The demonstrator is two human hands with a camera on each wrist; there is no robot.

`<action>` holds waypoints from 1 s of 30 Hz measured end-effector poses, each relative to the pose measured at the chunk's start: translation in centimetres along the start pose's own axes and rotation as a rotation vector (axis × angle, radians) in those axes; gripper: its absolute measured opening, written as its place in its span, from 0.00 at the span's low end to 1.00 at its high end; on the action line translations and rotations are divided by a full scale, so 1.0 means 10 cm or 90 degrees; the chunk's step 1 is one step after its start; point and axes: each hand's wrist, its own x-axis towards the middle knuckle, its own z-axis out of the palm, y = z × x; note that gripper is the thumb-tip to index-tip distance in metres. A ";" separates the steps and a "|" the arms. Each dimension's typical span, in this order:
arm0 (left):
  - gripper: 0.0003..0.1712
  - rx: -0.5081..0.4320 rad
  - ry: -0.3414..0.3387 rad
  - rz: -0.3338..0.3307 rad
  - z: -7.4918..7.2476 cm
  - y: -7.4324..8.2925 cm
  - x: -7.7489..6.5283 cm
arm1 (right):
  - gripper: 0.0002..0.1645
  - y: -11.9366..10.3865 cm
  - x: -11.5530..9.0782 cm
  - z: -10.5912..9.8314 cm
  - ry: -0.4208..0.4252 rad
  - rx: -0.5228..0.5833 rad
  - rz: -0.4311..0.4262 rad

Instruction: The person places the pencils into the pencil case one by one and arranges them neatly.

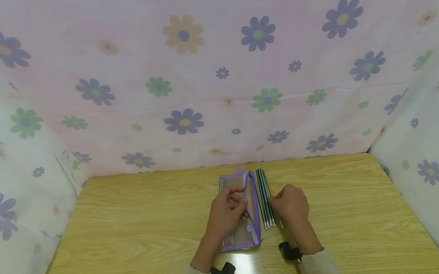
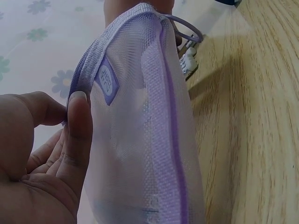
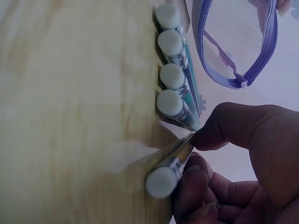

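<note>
A mesh zipper pouch (image 1: 242, 235) with purple trim lies on the table, its zipped side open. My left hand (image 1: 225, 212) pinches the pouch's upper zipper edge (image 2: 83, 74) between thumb and index finger, lifting it. Several pencils show through the mesh at the pouch's left side. To the right of the pouch, several dark and teal pencils (image 1: 264, 201) lie side by side, white erasers toward me. My right hand (image 1: 292, 204) pinches a gold-coloured pencil (image 3: 180, 154) with a white eraser, slightly apart from that row. Its far end points away from me.
The wood-grain table (image 1: 133, 244) extends to both sides. A flowered cloth (image 1: 210, 76) hangs behind it and along its left and right edges. Black wrist-worn devices (image 1: 224, 273) sit at both wrists, close above the tabletop.
</note>
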 end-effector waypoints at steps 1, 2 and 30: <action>0.17 0.001 0.000 -0.001 0.00 0.00 0.00 | 0.18 0.00 -0.01 0.00 -0.001 -0.001 -0.001; 0.17 0.001 -0.001 -0.001 0.00 0.00 -0.01 | 0.19 0.00 -0.01 0.00 -0.002 -0.002 -0.001; 0.17 -0.006 -0.005 0.020 0.01 -0.07 -0.06 | 0.23 -0.01 -0.13 -0.09 -0.024 0.057 -0.031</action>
